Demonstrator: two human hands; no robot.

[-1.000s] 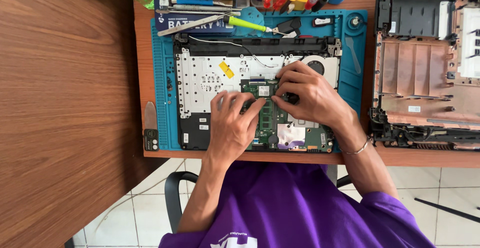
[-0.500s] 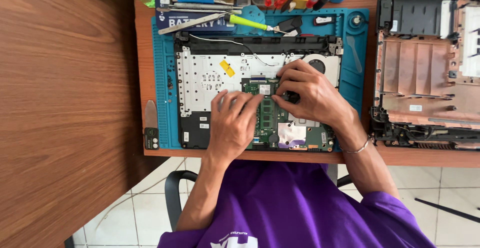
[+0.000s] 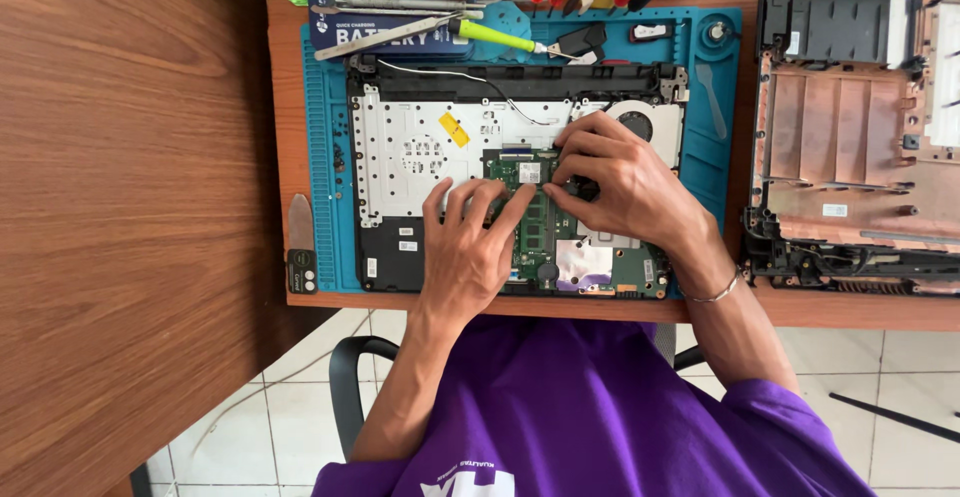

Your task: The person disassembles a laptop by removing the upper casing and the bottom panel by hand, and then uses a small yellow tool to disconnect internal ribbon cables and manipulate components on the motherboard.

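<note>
Opened laptop chassis (image 3: 400, 147) lying on a blue repair mat (image 3: 325, 157), seen from above; both hands have held their place over the last second, which suggests fine work on one spot rather than a change of step; the left hand (image 3: 470, 247) rests flat, fingers spread and grasping nothing, on the green circuit board (image 3: 535, 227) at the chassis's near right; the right hand (image 3: 620, 187) curls over the board's upper edge, fingertips pinched together, though what they pinch is hidden; a second, stripped shell (image 3: 850, 127) lies to the right.
</note>
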